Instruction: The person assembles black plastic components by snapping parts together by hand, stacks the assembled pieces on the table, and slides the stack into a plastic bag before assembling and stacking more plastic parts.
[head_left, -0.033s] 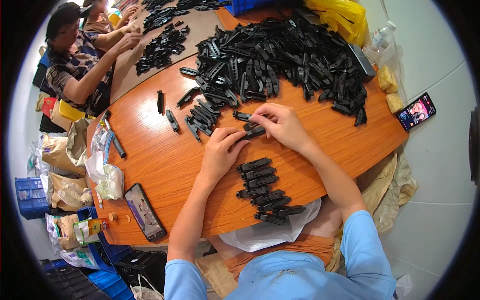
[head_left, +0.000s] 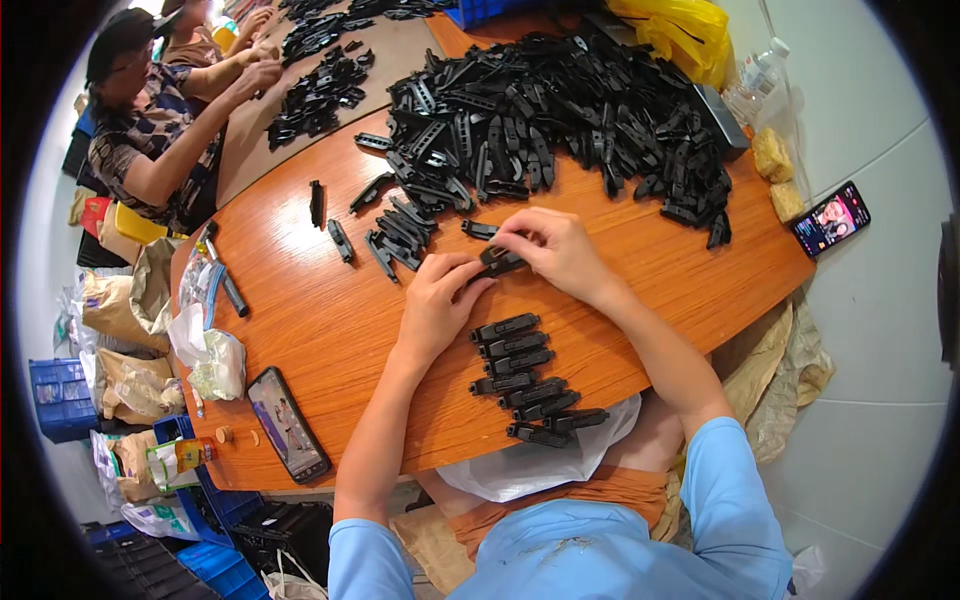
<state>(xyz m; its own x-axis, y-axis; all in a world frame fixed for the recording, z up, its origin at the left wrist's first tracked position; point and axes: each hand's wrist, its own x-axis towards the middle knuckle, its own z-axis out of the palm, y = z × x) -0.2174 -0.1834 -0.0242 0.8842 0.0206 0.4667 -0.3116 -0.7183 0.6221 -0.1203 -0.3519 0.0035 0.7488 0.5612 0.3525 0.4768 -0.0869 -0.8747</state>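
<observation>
Both hands meet above the table around a small black plastic part [head_left: 499, 262]. My left hand [head_left: 436, 305] is closed, pinching its near left end between thumb and fingers. From the other side my right hand [head_left: 556, 252] grips the same part with its fingertips. Whether it is one piece or two pressed together is partly hidden by the fingers. Just beyond them lies another black part [head_left: 479, 229]. Nearer my body, several similar black assemblies [head_left: 516, 361] lie in a staggered column. A large heap of loose black parts [head_left: 560, 110] spreads over the far side.
The wooden table [head_left: 330, 370] holds a phone [head_left: 289, 424], a plastic bag [head_left: 217, 365] and a black marker-like stick [head_left: 234, 290] on the left. Another phone [head_left: 832, 220] and a clear bottle [head_left: 762, 75] are at right. Two people [head_left: 150, 135] work at far left.
My fingers have shifted slightly on the black part, and it sits at a slightly different angle between them. The whole view has moved a little; the column and heap look the same.
</observation>
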